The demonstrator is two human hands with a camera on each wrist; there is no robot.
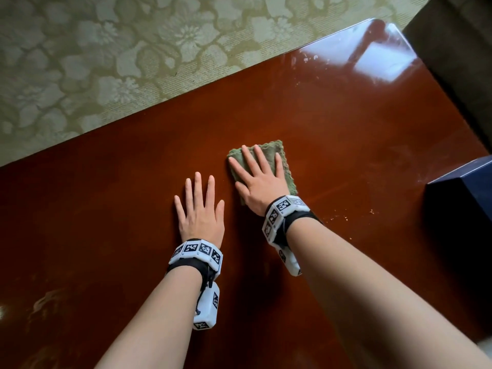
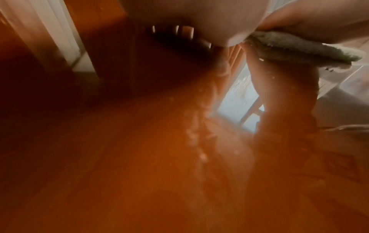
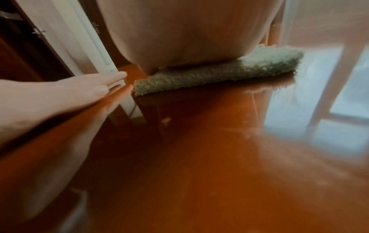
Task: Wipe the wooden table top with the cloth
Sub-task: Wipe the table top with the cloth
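Observation:
A folded green cloth (image 1: 274,155) lies on the glossy reddish-brown wooden table top (image 1: 346,145) near its middle. My right hand (image 1: 257,179) presses flat on the cloth with straight, spread fingers. The right wrist view shows the cloth (image 3: 219,74) squeezed under the palm. My left hand (image 1: 199,209) rests flat on the bare wood just left of the cloth, fingers straight. In the left wrist view the cloth's edge (image 2: 299,47) sticks out under the right hand, at the upper right.
A dark blue box (image 1: 463,193) stands at the table's right edge. Small crumbs (image 1: 346,218) lie on the wood to the right of my right wrist. Patterned green carpet (image 1: 106,62) lies beyond the far table edge. A dark piece of furniture (image 1: 458,43) sits at the far right corner.

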